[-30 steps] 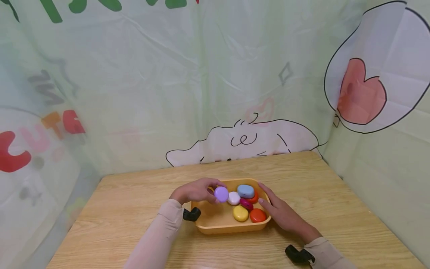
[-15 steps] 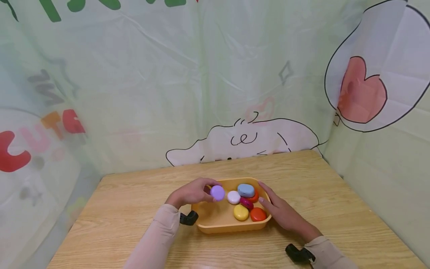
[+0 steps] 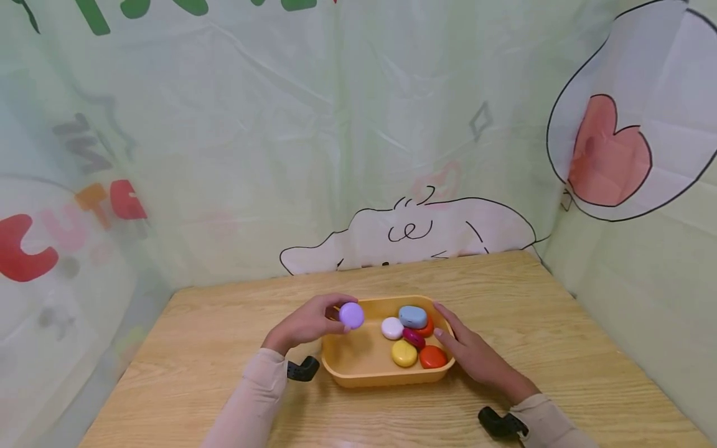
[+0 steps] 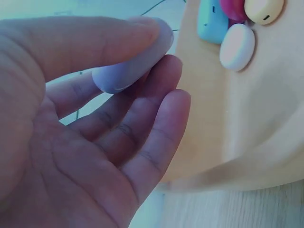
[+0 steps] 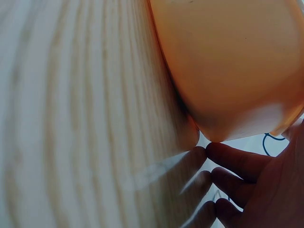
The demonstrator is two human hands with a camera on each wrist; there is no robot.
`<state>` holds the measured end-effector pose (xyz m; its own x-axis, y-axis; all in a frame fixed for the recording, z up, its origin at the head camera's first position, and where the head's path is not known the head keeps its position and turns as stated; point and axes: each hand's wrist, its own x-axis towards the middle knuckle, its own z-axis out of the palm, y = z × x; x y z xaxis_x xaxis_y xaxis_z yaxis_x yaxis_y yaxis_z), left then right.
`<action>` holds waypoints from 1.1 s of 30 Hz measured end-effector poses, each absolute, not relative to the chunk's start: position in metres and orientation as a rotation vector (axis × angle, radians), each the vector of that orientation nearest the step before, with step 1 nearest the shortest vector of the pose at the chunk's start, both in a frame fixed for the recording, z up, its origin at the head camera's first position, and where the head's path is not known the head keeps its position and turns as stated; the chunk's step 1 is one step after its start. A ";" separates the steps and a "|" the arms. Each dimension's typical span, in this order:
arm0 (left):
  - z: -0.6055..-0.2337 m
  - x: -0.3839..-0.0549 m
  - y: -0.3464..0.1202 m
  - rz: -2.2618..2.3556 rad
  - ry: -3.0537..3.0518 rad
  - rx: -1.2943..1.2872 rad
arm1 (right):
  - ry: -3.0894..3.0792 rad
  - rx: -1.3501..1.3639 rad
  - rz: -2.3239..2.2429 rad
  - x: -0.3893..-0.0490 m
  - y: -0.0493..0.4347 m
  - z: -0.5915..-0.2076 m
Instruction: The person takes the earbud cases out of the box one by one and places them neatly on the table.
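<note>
My left hand (image 3: 305, 323) pinches a smooth, rounded purple disc (image 3: 351, 315) between thumb and fingers, over the left end of an orange-yellow plastic basket (image 3: 386, 378). Up close in the left wrist view, the thumb presses one face of the purple disc (image 4: 137, 64), and the lower fingers are loosely bent. At the basket's right end, my right hand (image 3: 482, 358) holds the rim, thumb over it and fingers along the outside. In the right wrist view the fingertips (image 5: 218, 149) meet the basket wall (image 5: 232, 61) close to the tabletop.
Several rounded pieces lie in the basket's right half: white (image 3: 392, 328), light blue (image 3: 412, 317), magenta (image 3: 414, 338), yellow (image 3: 404, 353) and red (image 3: 433, 356), with an orange-red one (image 3: 427, 328) partly under the blue. The wooden table (image 3: 224, 348) meets a printed curtain (image 3: 252, 155) behind.
My left hand has drawn the purple disc leftward and slightly up, away from the white piece. The right hand stays at the basket's right end, and the other pieces keep their places.
</note>
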<state>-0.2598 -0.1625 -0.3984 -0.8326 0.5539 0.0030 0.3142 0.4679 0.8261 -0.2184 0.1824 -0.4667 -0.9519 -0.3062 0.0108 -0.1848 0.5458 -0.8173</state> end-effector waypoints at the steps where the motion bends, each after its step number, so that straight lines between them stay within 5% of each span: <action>1: -0.397 -0.259 -0.164 1.317 2.451 0.740 | 2.645 -0.423 -1.375 -0.219 0.183 -0.466; 33: -0.426 -0.231 -0.216 1.784 2.480 0.357 | 2.700 -0.418 -1.329 -0.219 0.182 -0.465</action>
<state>-0.2312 -0.2165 -0.4259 -0.9710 0.2251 0.0811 0.1484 0.3008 0.9421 -0.2189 0.1821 -0.4653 -0.9569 -0.2889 0.0283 -0.1987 0.5807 -0.7895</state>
